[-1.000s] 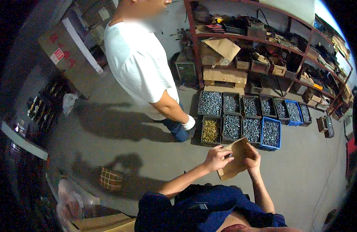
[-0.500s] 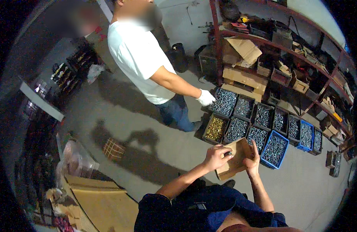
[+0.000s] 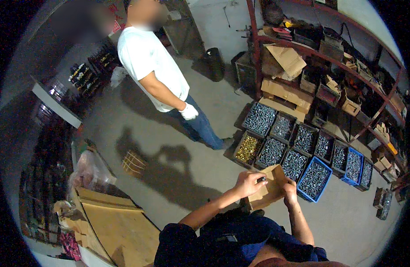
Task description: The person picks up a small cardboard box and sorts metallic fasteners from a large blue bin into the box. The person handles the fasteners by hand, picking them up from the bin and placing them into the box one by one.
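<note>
As seen from the head: open cardboard box (image 3: 271,189), one, between left hand (image 3: 249,184), curled snugly round small dark piece (image 3: 261,180), and right hand (image 3: 290,193), closed over box's right edge; beyond box, to its right, blue crate (image 3: 324,186) of metal parts (image 3: 314,178).

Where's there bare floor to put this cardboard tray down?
Bare floor lies right of the nearer blue bin, toward the small dark boxes, and between the left forearm and the co-worker's shoe. The dark bins stand packed together, and the shelf rack is crowded.
</note>
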Available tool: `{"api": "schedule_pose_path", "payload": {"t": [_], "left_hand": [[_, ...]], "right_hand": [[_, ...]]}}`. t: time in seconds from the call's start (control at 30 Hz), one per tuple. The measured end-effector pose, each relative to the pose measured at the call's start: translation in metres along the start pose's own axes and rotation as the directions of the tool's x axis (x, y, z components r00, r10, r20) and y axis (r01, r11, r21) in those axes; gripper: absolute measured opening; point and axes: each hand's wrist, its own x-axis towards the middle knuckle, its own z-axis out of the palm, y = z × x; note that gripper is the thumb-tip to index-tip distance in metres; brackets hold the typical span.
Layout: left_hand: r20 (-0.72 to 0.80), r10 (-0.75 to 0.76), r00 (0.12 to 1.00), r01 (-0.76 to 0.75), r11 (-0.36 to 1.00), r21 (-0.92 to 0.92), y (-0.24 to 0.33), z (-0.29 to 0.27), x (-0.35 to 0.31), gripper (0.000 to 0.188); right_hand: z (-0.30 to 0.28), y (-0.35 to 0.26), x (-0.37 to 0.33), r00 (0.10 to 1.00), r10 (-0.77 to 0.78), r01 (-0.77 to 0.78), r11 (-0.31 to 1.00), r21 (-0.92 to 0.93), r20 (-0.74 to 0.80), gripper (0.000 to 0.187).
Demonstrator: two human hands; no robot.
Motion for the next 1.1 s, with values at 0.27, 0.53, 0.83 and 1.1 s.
{"api": "schedule_pose_path", "payload": {"t": [0.27, 0.53, 0.83, 1.1], "left_hand": [[0.156, 0.146, 0.977, -0.167, 0.977, 0.131, -0.042, 0.026, 0.034, 0.025], [0.232, 0.243, 0.942, -0.259, 0.965, 0.039, -0.054, 0.041, 0.087, 0.019], [0.378, 0.163, 0.912, -0.217, 0.971, 0.104, -0.058, 0.093, 0.105, 0.018], [0.353, 0.069, 0.933, -0.162, 0.957, 0.242, -0.018, 0.164, 0.118, 0.018]], "right_hand": [[0.013, -0.054, 0.021, 0.999, -0.019, 0.014, 0.994, -0.109, -0.05, 0.046], [-0.013, -0.053, 0.053, 0.993, -0.004, -0.021, 0.978, -0.205, -0.121, 0.043], [-0.049, -0.045, 0.072, 0.979, 0.15, -0.124, 0.976, 0.18, -0.137, 0.05], [-0.141, -0.027, 0.114, 0.986, 0.164, -0.161, 0.971, -0.179, 0.002, 0.047]]}}
